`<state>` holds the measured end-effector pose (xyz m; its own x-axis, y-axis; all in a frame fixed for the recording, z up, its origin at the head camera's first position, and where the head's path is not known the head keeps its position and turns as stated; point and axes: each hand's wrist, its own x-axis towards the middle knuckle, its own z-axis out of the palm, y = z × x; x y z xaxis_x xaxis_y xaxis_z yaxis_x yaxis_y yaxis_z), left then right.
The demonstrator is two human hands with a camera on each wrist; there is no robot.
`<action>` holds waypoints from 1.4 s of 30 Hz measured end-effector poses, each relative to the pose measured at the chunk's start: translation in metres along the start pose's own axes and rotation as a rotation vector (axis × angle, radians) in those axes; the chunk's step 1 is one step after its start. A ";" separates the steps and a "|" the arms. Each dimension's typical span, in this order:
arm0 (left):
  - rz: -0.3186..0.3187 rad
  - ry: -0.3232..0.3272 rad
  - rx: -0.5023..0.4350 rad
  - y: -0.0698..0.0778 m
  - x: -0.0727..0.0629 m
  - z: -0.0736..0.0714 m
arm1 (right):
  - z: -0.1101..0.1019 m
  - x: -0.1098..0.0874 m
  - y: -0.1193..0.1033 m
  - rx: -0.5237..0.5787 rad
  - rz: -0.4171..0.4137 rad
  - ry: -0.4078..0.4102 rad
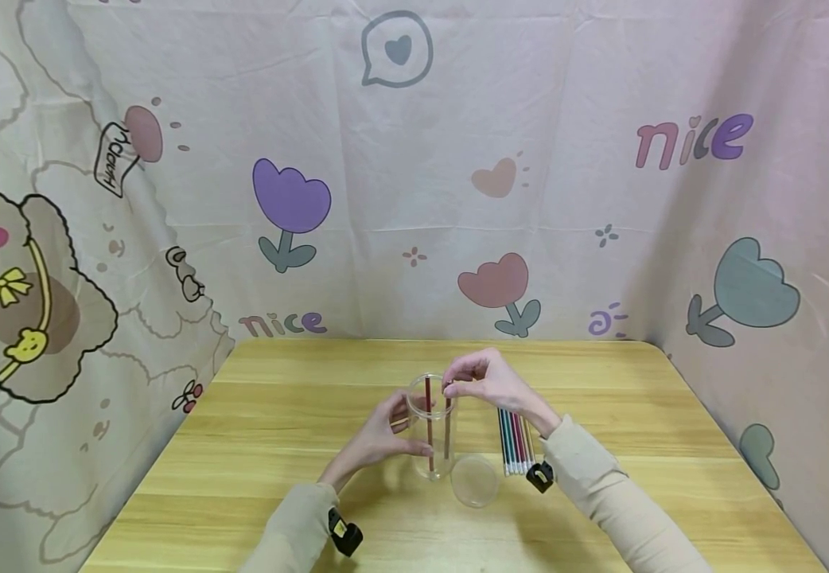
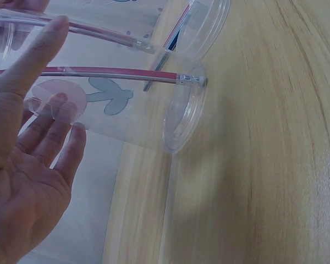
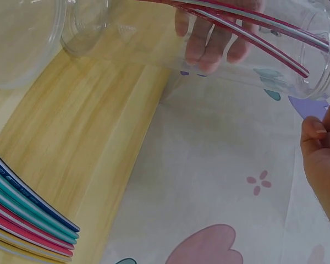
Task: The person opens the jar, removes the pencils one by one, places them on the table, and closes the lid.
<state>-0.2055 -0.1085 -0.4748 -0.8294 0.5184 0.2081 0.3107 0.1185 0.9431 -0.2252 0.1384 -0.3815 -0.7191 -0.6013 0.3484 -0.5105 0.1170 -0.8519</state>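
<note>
A clear plastic jar (image 1: 439,442) stands on the table, and my left hand (image 1: 379,436) grips it round the side with thumb and fingers apart. One red striped pencil (image 1: 429,434) is inside, its eraser end down at the jar's base in the left wrist view. A second red striped pencil (image 1: 447,434) hangs in the jar beside it, its eraser end higher up. Over the rim, the thumb and fingertips of my right hand (image 1: 486,382) pinch this pencil near its top. That hand also shows at the edge of the right wrist view.
A clear round lid (image 1: 475,481) lies on the table just right of the jar's base. Further right, several pencils (image 1: 516,446) in blue, green, red and yellow lie side by side under the right forearm. A printed cloth (image 1: 414,199) hangs behind the wooden table (image 1: 257,461).
</note>
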 end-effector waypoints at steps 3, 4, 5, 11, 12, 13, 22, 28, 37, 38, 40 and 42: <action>-0.001 0.001 -0.001 0.000 0.000 0.000 | 0.000 0.000 0.000 -0.004 0.005 0.014; 0.001 0.000 -0.001 0.000 0.000 0.000 | 0.000 0.000 0.000 -0.003 0.004 0.021; 0.003 -0.001 0.000 0.000 0.000 0.000 | 0.001 -0.001 -0.001 0.003 0.006 0.028; 0.018 -0.004 0.004 -0.001 0.001 0.000 | 0.001 -0.003 -0.003 0.076 -0.018 0.083; 0.020 -0.004 0.005 -0.001 0.001 0.000 | 0.002 -0.003 -0.003 0.085 -0.032 0.089; 0.018 -0.004 0.004 -0.001 0.001 0.000 | 0.002 -0.004 -0.002 0.094 -0.046 0.094; 0.007 -0.002 -0.001 -0.001 0.001 0.000 | 0.008 -0.001 0.005 0.136 -0.237 0.224; 0.000 -0.001 -0.005 -0.001 0.001 0.000 | 0.013 -0.001 0.002 0.156 -0.267 0.343; 0.003 -0.001 -0.004 -0.001 0.000 0.000 | 0.014 -0.002 -0.004 0.197 -0.314 0.402; 0.007 -0.002 -0.004 -0.001 0.000 0.000 | 0.013 -0.002 -0.005 0.198 -0.307 0.410; 0.010 -0.004 -0.006 -0.001 0.000 0.000 | 0.012 -0.003 -0.007 0.205 -0.296 0.419; 0.011 -0.004 -0.009 -0.001 0.000 0.000 | 0.011 -0.004 -0.009 0.213 -0.298 0.424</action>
<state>-0.2062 -0.1085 -0.4759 -0.8240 0.5233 0.2173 0.3157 0.1054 0.9430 -0.2124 0.1311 -0.3795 -0.7072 -0.2082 0.6757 -0.6461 -0.1978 -0.7371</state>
